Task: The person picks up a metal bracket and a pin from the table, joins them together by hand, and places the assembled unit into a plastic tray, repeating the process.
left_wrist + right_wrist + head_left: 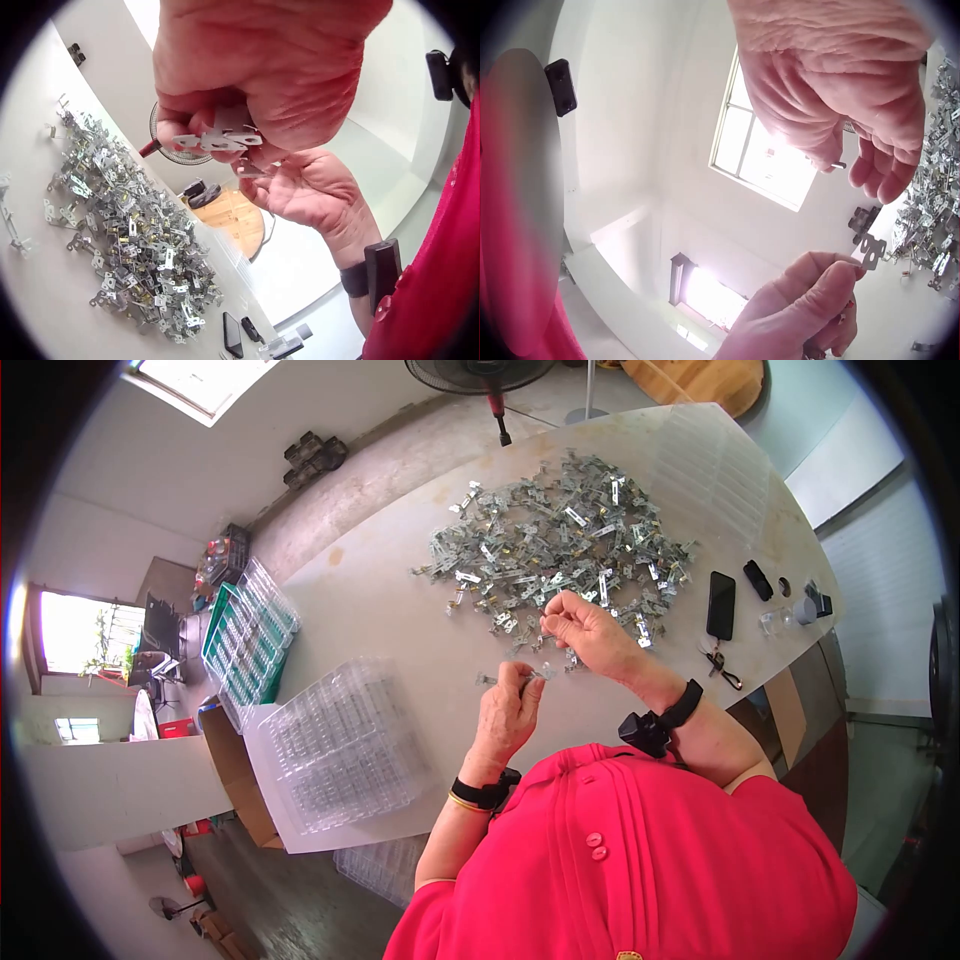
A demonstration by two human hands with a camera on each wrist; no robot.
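Note:
My left hand [508, 712] pinches a small flat metal bracket [871, 251] with cut-out holes, which sticks out past the thumb and fingertips. In the left wrist view more stamped metal [217, 141] shows under its curled fingers. Just to the right and farther from the body, my right hand [595, 640] holds a small metal piece [841, 165] between thumb and forefinger; most of that piece is hidden. Its other fingers are loosely bent. Both hands are over the near edge of a big pile of silvery metal brackets [560, 550], some with brass-coloured parts.
Clear plastic compartment trays [340, 750] are stacked at the table's left, with a green tray [245, 645] beyond. On the right lie a phone [720, 607], keys [718, 665] and a black case [757, 580]. Another clear tray [710, 470] lies at the far right.

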